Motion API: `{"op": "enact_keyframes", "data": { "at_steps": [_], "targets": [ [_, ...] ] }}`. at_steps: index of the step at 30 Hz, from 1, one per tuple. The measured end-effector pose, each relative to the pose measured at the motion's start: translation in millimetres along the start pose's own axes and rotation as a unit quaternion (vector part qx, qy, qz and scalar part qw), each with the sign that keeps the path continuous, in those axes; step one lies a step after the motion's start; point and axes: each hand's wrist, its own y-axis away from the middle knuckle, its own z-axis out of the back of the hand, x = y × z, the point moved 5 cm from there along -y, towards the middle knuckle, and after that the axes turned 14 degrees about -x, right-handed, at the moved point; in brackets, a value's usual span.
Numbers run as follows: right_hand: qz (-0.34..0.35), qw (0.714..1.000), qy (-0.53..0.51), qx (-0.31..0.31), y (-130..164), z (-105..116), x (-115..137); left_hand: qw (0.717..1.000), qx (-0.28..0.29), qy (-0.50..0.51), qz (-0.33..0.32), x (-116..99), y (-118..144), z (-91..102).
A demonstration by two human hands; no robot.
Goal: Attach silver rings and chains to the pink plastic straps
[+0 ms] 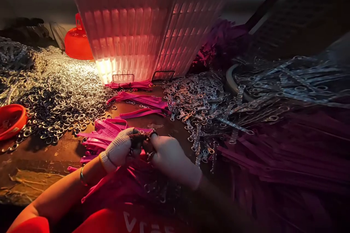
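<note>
Both hands gloved, close together at the near edge of the table (pixel 49 153). Left hand (pixel 119 149) and right hand (pixel 169 156) meet fingertip to fingertip, fingers pinched narrow on a small dark piece (pixel 140 137) held between them — too small and dim to tell what it is. It sits just above a pile of pink straps (pixel 101 131) lying on the table under the left hand; more pink straps hang down toward the lap.

Containers: orange bowl (pixel 11 120) at far left edge, w/ something pale inside, can't tell what. Orange lidded tub (pixel 76 42) at back left, shut, contents hidden. Grey basin (pixel 232 80) at right, rim partly showing, heaped w/ metal strips that spill over it.

Loose metal rings (pixel 60 91) cover the left of the table in a wide heap. Ringed metal strips (pixel 197 105) piled center-right. A tall white ribbed stack (pixel 142 25) stands at the back — lit warm at its base. Dark purple straps (pixel 287 160) fill the right side.
</note>
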Motion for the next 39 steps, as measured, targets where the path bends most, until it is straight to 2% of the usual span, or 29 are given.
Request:
{"op": "enact_keyframes", "data": {
  "at_steps": [2,3,5,6,7,9,11,13,16,18,21,24,28,30,32,35,39],
  "targets": [
    [-0.066,0.989,-0.125,-0.031,1,-2,-12,1.000,0.019,-0.007,-0.002,-8,-9,-6.4],
    [-0.096,0.977,-0.180,-0.065,3,-2,-20,0.999,0.033,-0.031,-0.015,-15,-17,-10.4],
    [-0.148,0.942,-0.251,-0.165,7,0,-41,0.986,0.039,-0.149,-0.071,-30,-41,-17.0],
    [-0.174,0.921,-0.271,-0.221,12,2,-52,0.970,0.032,-0.221,-0.100,-39,-57,-20.2],
    [-0.198,0.898,-0.286,-0.270,17,2,-63,0.936,-0.005,-0.320,-0.144,-49,-76,-22.0],
    [-0.237,0.861,-0.310,-0.326,30,0,-79,0.906,-0.040,-0.385,-0.173,-64,-116,-31.7],
    [-0.258,0.845,-0.329,-0.334,43,-6,-87,0.878,-0.062,-0.435,-0.192,-71,-151,-47.8],
    [-0.269,0.845,-0.336,-0.318,55,-13,-89,0.855,-0.071,-0.475,-0.197,-68,-176,-68.0],
    [-0.278,0.854,-0.332,-0.289,69,-22,-88,0.836,-0.070,-0.509,-0.192,-51,-191,-95.0],
    [-0.271,0.863,-0.322,-0.281,74,-24,-88,0.835,-0.071,-0.510,-0.195,-42,-190,-104.3],
    [-0.246,0.875,-0.304,-0.284,74,-22,-87,0.847,-0.072,-0.483,-0.211,-42,-178,-101.8],
    [-0.216,0.890,-0.293,-0.276,67,-10,-81,0.875,-0.057,-0.432,-0.210,-53,-153,-81.7],
    [-0.150,0.925,-0.250,-0.244,50,11,-57,0.921,-0.018,-0.346,-0.179,-61,-90,-37.3],
    [-0.102,0.944,-0.204,-0.238,41,20,-37,0.961,0.003,-0.235,-0.149,-57,-52,-14.8],
    [-0.059,0.962,-0.146,-0.223,34,23,-15,0.982,0.009,-0.137,-0.130,-50,-16,3.5],
    [-0.015,0.984,-0.023,-0.177,30,20,19,0.984,0.002,-0.113,-0.137,-37,25,19.8],
    [0.026,0.984,0.107,-0.138,39,12,53,0.973,0.026,-0.168,-0.158,-23,59,25.5]
  ]
}}
